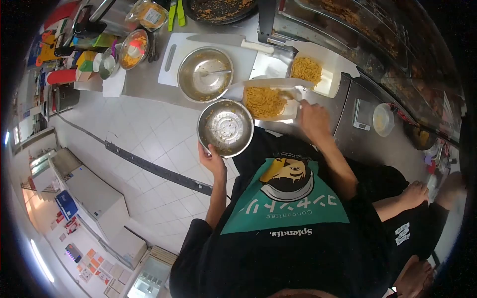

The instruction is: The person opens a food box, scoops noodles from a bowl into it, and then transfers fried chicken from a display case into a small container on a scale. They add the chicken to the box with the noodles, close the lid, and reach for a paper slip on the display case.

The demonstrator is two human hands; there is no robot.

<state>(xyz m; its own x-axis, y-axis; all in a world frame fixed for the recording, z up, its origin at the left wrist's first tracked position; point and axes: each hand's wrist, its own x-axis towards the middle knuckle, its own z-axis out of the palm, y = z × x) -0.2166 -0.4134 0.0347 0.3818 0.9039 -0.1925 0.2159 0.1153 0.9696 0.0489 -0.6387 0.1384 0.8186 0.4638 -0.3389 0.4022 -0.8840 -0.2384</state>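
Note:
My left hand grips the rim of a steel bowl, tilted and nearly bare, with a few food bits inside. Beside it stands an open white paper box filled with yellow-orange shredded food. My right hand is closed on a metal spoon, whose end is at the food; its tip is hard to make out. Behind the box is a second white box with similar food. Another steel bowl with a utensil in it rests on a white cutting board.
A large knife lies across the board. At the left are a bowl with orange food and a packaged bag. A scale and a small tub are at the right. Another person's hand is close on my right.

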